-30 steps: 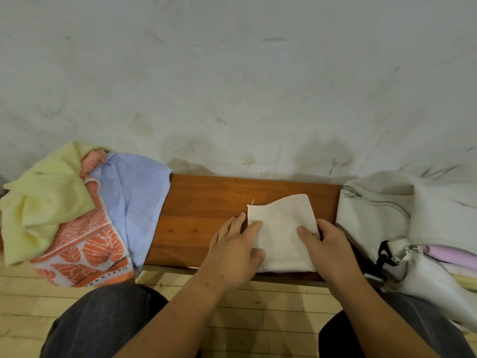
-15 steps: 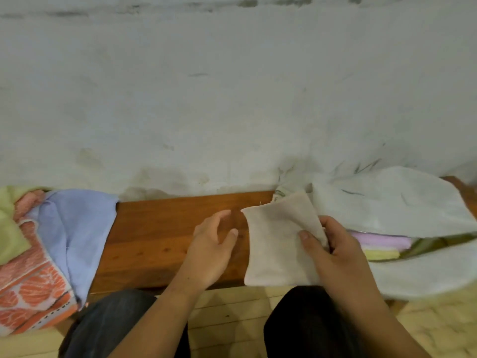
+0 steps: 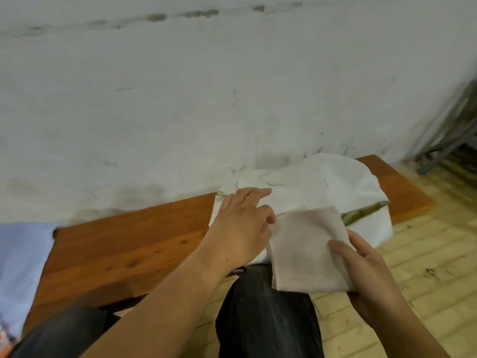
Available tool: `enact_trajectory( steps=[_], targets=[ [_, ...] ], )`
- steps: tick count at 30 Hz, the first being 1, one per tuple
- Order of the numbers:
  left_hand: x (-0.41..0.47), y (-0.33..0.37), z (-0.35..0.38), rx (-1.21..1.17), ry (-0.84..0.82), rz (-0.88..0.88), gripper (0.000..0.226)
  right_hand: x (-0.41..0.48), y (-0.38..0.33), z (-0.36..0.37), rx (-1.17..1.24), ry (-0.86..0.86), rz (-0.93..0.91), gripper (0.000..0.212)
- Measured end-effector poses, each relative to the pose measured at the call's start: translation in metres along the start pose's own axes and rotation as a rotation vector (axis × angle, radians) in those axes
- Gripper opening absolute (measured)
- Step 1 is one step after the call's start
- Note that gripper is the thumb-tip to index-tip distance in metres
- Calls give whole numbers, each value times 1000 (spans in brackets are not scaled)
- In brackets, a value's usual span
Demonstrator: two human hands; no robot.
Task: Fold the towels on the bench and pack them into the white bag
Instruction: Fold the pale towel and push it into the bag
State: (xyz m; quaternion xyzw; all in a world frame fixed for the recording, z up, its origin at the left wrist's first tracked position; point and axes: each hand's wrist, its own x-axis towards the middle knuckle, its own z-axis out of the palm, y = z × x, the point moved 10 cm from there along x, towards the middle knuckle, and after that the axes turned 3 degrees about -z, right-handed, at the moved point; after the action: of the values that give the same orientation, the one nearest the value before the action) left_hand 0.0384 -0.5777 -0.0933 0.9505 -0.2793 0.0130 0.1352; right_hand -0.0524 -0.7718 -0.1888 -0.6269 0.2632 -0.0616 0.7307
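1. The folded towel [image 3: 307, 249] is off the bench [image 3: 129, 241], held just in front of the bag [image 3: 335, 182], which lies on the bench's right end with its mouth facing the person.
2. The right hand [image 3: 366, 275] has the towel clamped at its near right corner, thumb on top and fingers underneath.
3. The left hand [image 3: 242, 223] rests at the bag's mouth with its fingers partly curled and the index finger laid over the top flap. Can't tell if it's really pinching the edge or just lying on it.
4. Handling guess: the towel is light, soft and floppy, so nothing can break, but a one-corner hold lets the layers sag and fan open.
5. I'd keep the pinch across all the layers near the folded edge, or slide a flat palm under it.
6. The bag is limp cloth too, so the mouth probably needs holding up or it'll collapse.
7. A blue towel [image 3: 20, 254] lies at the bench's left end, looks unfolded.
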Motion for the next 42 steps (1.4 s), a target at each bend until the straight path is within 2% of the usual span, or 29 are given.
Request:
enact_trajectory(
  steps=[3,6,13,16,19,26,28,31,34,38,42],
  targets=[
    [8,8,22,153,-156,44,39,0,-6,-19,10,-48,18,24],
    [13,12,36,239,-224,93,50,0,-12,-30,9,-100,17,25],
    [29,-7,3,8,-6,-20,56,4,-27,1,-16,-356,64,35],
    [33,-10,-3,-95,-4,-16,55,13,-36,34,-117,-494,123,36],
    [35,-9,-6,-141,-23,-4,55,33,-53,66,-318,-607,74,38],
    [33,-15,-16,-256,-40,-26,74,99,-101,122,-1095,-631,-341,20],
    [36,-20,-25,-235,26,-60,70,114,-107,126,-1270,-575,-422,8],
    [40,-11,-28,-215,25,-43,50,121,-107,131,-1485,-559,-463,9],
    [44,4,-9,-148,-85,-21,28,122,-102,137,-1569,-581,-467,6],
    [52,3,18,15,-187,-67,57,121,-101,141,-1491,-537,-538,10],
    [53,-6,4,-50,-85,-125,68,113,-109,143,-1372,-488,-596,22]
  ],
)
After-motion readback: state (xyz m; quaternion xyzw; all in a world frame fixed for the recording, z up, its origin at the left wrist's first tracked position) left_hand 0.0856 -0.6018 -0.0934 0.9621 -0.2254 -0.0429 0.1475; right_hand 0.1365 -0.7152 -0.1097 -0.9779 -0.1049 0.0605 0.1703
